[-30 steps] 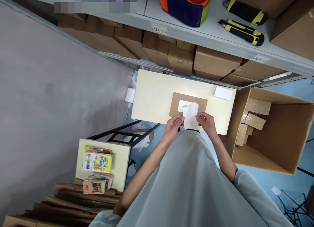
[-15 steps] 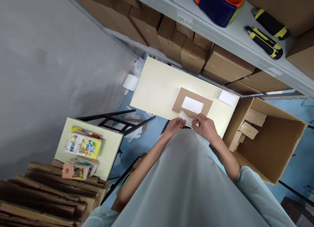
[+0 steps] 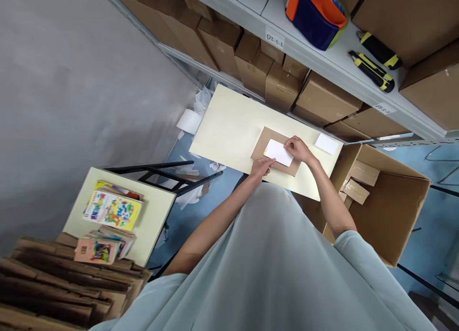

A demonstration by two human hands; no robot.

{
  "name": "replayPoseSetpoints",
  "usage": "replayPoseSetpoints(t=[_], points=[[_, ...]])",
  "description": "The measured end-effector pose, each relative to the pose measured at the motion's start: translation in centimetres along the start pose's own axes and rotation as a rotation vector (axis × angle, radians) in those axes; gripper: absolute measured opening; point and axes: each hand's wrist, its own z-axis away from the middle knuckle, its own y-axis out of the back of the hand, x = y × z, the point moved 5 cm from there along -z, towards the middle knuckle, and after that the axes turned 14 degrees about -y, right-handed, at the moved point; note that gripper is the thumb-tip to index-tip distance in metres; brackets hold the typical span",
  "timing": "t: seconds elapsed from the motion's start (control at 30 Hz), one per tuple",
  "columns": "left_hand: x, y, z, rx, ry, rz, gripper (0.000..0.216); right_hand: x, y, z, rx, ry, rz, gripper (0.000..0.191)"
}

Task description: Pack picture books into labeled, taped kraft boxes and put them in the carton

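Right hand (image 3: 297,148) forward at label (image 3: 278,152) edge

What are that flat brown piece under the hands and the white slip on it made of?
The flat brown piece looks like cardboard: matte kraft brown, like the shelf boxes. The white slip seems paper, perhaps a sticker: thin, flat, matte white with a yellow edge mark.

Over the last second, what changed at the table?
Both hands moved forward from the near edge of the table onto the brown parcel: the right hand touches the white label at its right end, the left hand the parcel's near edge. The white strip they held is no longer visible. Parcel, label, white card and open carton stayed put.
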Motion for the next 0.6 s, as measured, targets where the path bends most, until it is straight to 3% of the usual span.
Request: replayPoseSetpoints(t=[0.23, 0.6], points=[[-0.4, -0.6, -1.1, 0.081, 0.042, -0.013, 0.034, 0.4, -0.5, -0.7, 0.059, -0.022, 0.003, 0.015], [-0.4, -0.7, -1.7, 0.027, 0.044, -0.044, 0.034, 0.0, -1.2, -0.7, 0.091, -0.071, 0.048, 0.015]])
